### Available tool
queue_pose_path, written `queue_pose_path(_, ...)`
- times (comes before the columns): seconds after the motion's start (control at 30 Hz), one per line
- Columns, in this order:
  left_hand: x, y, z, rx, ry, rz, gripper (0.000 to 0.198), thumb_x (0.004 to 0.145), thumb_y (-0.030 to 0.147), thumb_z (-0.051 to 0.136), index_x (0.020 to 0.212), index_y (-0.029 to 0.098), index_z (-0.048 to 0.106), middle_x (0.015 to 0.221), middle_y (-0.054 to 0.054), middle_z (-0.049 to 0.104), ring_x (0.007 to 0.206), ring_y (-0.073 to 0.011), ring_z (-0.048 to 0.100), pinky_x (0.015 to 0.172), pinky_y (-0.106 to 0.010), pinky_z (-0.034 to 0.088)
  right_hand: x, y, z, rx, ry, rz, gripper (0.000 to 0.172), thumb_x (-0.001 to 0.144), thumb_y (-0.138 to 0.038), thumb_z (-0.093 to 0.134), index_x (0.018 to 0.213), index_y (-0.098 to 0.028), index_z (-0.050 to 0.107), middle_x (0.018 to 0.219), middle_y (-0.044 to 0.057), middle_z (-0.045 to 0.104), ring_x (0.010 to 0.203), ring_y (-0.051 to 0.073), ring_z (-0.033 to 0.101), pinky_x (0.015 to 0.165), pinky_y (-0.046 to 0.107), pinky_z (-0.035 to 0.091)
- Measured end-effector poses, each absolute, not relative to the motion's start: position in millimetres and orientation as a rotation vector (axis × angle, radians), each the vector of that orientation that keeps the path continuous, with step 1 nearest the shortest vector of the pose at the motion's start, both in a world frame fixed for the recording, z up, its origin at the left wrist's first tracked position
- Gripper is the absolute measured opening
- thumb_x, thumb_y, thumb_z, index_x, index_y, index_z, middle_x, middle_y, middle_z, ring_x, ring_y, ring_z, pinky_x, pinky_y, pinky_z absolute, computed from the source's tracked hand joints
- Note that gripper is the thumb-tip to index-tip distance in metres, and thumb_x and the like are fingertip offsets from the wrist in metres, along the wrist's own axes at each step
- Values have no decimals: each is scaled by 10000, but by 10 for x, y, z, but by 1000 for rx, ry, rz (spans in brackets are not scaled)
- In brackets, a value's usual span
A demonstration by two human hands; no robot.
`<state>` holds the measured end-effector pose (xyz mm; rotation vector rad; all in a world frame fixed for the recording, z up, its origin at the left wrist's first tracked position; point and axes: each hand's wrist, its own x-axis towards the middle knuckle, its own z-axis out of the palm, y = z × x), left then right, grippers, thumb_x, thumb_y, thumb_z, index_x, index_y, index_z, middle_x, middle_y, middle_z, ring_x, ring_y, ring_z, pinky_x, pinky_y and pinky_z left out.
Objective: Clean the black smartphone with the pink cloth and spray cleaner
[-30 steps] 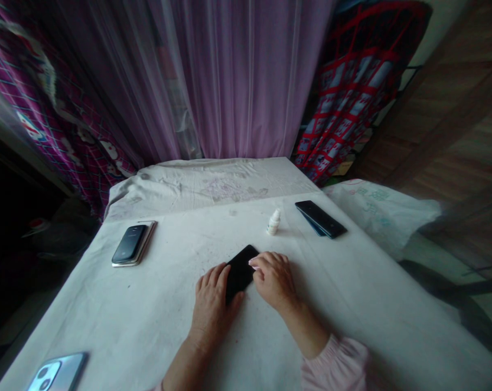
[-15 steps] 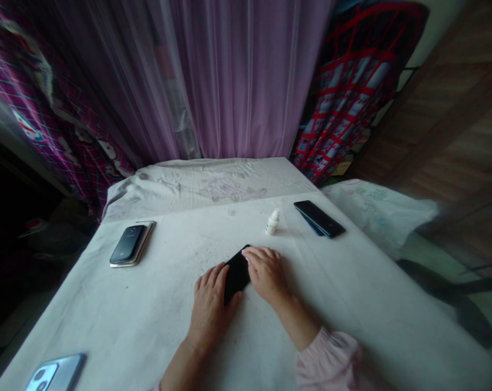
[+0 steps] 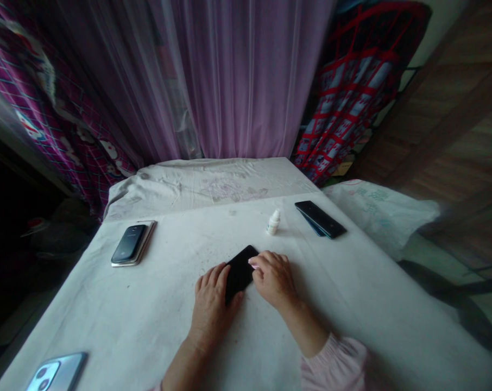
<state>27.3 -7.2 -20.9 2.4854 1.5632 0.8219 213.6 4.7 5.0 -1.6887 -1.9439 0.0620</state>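
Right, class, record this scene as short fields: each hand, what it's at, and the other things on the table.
left hand: fingers and thumb at the edges of a black phone
right hand: over that phone's right edge
bottle: white, upright, beyond the phone
left stack: dark phone on top
right stack: black on blue
near left corner: silvery-blue phone, partly out of frame

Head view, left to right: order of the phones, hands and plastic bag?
Silver-blue phone → dark phone on the left stack → left hand → black phone between the hands → right hand → top phone of the right pair → white plastic bag.
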Motion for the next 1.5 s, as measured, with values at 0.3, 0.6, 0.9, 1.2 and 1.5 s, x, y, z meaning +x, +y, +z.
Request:
queue_pose_path(0.3, 252, -62, -234, 2498, 1532, 825, 511, 830, 286, 625, 1316, 182, 505, 1318, -143, 598, 1193, -318, 549, 969, -500, 431, 2102, 93, 41, -1636, -1937, 57, 328, 807, -63, 498, 999, -236, 700, 1037, 40, 702, 967, 203, 576, 853, 350, 346)
queue_pose_path(0.6, 253, -67, -221, 2503, 1533, 810, 510, 833, 297, 615, 1320, 190, 507, 1318, -140, 596, 1194, -319, 546, 966, -497, 430, 2074, 158, 47, -1673, -1994, 34, 314, 892, -126, 489, 1097, -247, 694, 1119, 49, 696, 1011, 202, 577, 853, 353, 362)
queue_pose_path(0.9, 259, -73, -204, 2522, 1553, 799, 507, 834, 285, 618, 1315, 171, 503, 1307, -144, 599, 1205, -319, 538, 981, -505, 406, 2115, 72, 40, -1685, -1935, 61, 313, 779, -58, 512, 959, -227, 705, 920, 50, 690, 889, 207, 585, 805, 343, 340)
queue_pose_path(1.2, 251, -67, -216, 2516, 1532, 791, 516, 831, 280, 620, 1320, 168, 497, 1317, -151, 596, 1222, -320, 532, 1008, -521, 383, 2131, 45, 26, -1652, -1937, 53, 306, 769, -53, 511, 940, -223, 700, 922, 48, 690, 887, 202, 591, 801, 336, 348)
queue_pose_path(1.5, 247, -62, -226, 2524, 1517, 800, 502, 833, 284, 621, 1307, 170, 504, 1325, -157, 594, 1225, -321, 533, 1012, -529, 380, 2038, 161, 44, -1648, -1987, 35, 285, 898, -136, 497, 1092, -225, 686, 1097, 49, 701, 975, 215, 572, 829, 352, 348)
